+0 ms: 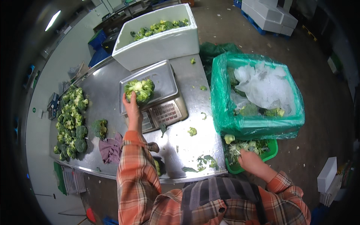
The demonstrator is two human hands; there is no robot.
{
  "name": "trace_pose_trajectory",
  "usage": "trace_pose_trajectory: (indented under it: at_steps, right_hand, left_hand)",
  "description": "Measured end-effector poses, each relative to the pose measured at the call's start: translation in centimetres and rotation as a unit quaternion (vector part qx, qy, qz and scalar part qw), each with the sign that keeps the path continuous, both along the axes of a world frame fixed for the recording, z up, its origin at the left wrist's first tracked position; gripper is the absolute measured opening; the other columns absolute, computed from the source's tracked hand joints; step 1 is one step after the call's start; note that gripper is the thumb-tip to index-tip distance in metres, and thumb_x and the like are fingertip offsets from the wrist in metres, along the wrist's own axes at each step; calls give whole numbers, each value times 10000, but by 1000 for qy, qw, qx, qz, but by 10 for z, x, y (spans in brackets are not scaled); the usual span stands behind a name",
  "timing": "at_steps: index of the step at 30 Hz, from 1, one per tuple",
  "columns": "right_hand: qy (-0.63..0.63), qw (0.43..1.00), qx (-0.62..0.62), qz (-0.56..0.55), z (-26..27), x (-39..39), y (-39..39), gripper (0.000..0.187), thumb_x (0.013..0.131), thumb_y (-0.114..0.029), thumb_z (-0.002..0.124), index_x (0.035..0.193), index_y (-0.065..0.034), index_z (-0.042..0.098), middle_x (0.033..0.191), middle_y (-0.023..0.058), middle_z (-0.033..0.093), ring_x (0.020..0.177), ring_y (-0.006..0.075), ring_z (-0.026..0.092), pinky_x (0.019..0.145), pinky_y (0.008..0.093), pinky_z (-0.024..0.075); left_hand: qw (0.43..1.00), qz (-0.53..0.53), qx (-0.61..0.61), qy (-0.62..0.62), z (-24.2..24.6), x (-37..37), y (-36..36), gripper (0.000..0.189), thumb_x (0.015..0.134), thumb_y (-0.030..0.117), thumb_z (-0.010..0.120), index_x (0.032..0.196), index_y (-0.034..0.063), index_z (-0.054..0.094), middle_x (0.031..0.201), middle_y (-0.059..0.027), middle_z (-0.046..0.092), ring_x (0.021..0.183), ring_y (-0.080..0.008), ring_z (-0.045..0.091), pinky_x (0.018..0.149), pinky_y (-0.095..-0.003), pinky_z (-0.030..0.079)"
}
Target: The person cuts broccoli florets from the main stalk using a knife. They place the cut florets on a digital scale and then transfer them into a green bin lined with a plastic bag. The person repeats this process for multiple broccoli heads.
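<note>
My left hand (132, 108) grips a broccoli head (139, 90), its cut underside facing up, over the metal pan of a digital scale (166, 84). At the right, my right hand (250, 161) is closed above a green plastic basket (274, 149) of broccoli trimmings; something thin, perhaps a knife, shows at its fingers, too small to identify for sure. Left of the scale, one broccoli head (99, 128) lies near a crumpled purple cloth (110, 149). A pile of broccoli (70, 123) covers the far left of the steel table (168, 146).
A white foam box (160, 46) with broccoli pieces stands behind the scale. To the right, a box lined with green plastic (258, 126) holds ice (264, 84) and broccoli. Leaf scraps (204, 164) and a small floret (192, 131) lie on the table. White foam boxes (264, 17) rest on a blue pallet.
</note>
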State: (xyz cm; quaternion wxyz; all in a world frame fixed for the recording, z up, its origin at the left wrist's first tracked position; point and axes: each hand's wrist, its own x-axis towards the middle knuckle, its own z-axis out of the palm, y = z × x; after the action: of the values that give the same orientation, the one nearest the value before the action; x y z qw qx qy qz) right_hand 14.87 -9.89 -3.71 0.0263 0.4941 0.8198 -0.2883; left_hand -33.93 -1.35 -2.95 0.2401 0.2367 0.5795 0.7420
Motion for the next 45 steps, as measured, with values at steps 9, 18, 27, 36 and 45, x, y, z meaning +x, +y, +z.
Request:
trace_pose_trajectory:
  at_steps: [9, 18, 27, 36, 45]
  right_hand:
    - [185, 980, -69, 37, -50, -64, -2, 226, 853, -226, 527, 888, -12, 465, 648, 248, 561, 642, 427, 563, 578, 486, 447]
    - [129, 978, 17, 162, -111, -151, 51, 431, 857, -348, 531, 1233, -153, 452, 678, 156, 617, 613, 362, 592, 554, 444, 463]
    - [178, 980, -35, 80, -75, -85, 4, 368, 811, -252, 604, 1138, -105, 520, 740, 187, 629, 690, 374, 618, 616, 418, 494]
    - [188, 975, -122, 6, -69, -85, -20, 268, 821, -211, 615, 1038, -55, 590, 707, 153, 611, 603, 227, 607, 563, 331, 461]
    - [276, 945, -140, -108, -66, -55, -23, 240, 861, -191, 581, 1052, -46, 566, 660, 124, 587, 526, 177, 537, 519, 297, 414]
  left_hand:
    - [933, 138, -142, 300, 7, -89, 1, 585, 868, 432, 545, 1178, -62, 493, 1180, -216, 473, 1064, -289, 497, 931, -365, 376]
    - [918, 214, -86, 322, 58, -128, -25, 559, 861, 407, 569, 1130, -79, 512, 1052, -181, 556, 954, -242, 548, 853, -339, 425]
    - [916, -158, -293, 226, 7, -55, 44, 824, 683, 411, 715, 1288, -35, 375, 1276, -206, 454, 1113, -302, 505, 922, -355, 433]
    - [963, 54, 198, -177, 53, -194, -57, 340, 887, 310, 509, 1142, 88, 542, 1067, -116, 570, 966, -258, 550, 775, -400, 507]
    - [903, -256, -162, 304, 86, -39, -79, 350, 912, 272, 471, 1123, -6, 499, 1080, -150, 572, 775, -197, 579, 699, -297, 459]
